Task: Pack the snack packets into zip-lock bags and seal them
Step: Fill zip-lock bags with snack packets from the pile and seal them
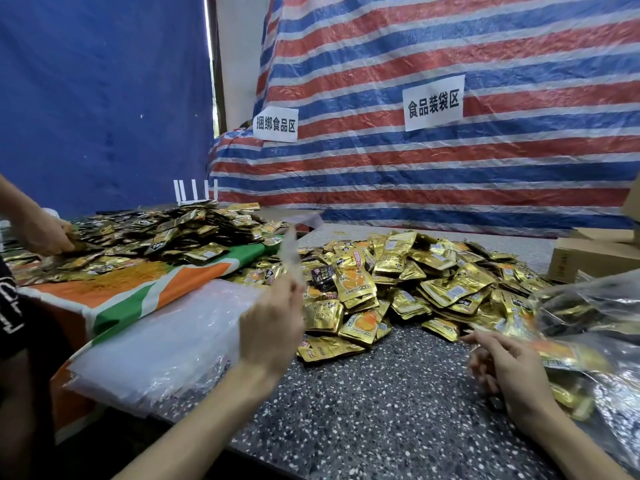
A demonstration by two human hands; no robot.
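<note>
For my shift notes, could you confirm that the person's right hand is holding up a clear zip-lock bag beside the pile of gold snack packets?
Not quite: it is the left hand that is holding up the clear zip-lock bag beside the pile of gold snack packets; the right hand is low near the table. The head view shows this.

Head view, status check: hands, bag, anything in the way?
Left hand pinches a clear zip-lock bag, raised, blurred. Right hand open, holding nothing, beside the packet pile. Nothing between hands and pile.
</note>
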